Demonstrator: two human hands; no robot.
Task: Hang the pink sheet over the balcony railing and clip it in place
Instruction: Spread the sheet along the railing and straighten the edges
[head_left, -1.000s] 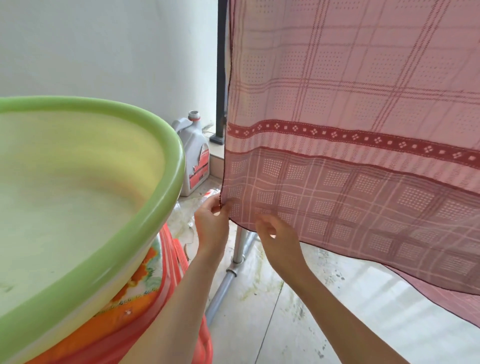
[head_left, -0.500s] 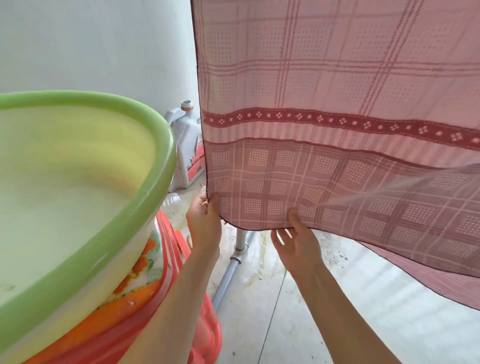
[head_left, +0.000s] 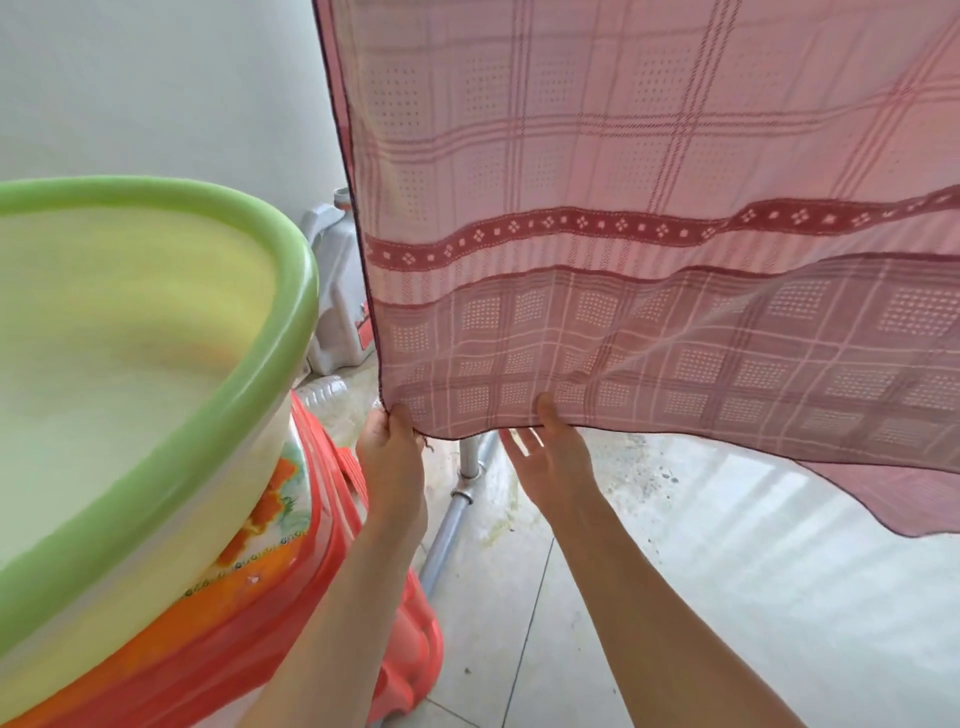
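Basin (head_left: 249, 291): left of frame; green rim, pale yellow inside; nothing seen in it; blurred.
Stool (head_left: 363, 613): red plastic, lower left, under the basin; an orange-patterned cloth (head_left: 270, 525) lies between the two.
Jug (head_left: 337, 291): white plastic, capped, centre left against the wall, partly behind the sheet edge; contents cannot be told.
Jug label: red patch low on its side; writing too small to read.
Bottle (head_left: 327, 389): clear plastic, lying on the floor just below the jug; contents cannot be told.
Sheet (head_left: 623, 234): pink, checked, with a dark red diamond band across the middle; hangs from above the frame, filling upper centre and right; a second layer shows behind its lower part and trails down at right.
Left hand (head_left: 389, 441): centre, pinching the sheet's lower left corner.
Right hand (head_left: 550, 452): just right of the left, thumb on the front of the bottom hem, fingers spread behind it.
Pipe (head_left: 457, 499): grey metal, jointed, on the floor between the two forearms.
Floor (head_left: 727, 597): pale tiles, stained near the pipe.
Wall (head_left: 156, 78): white, upper left.
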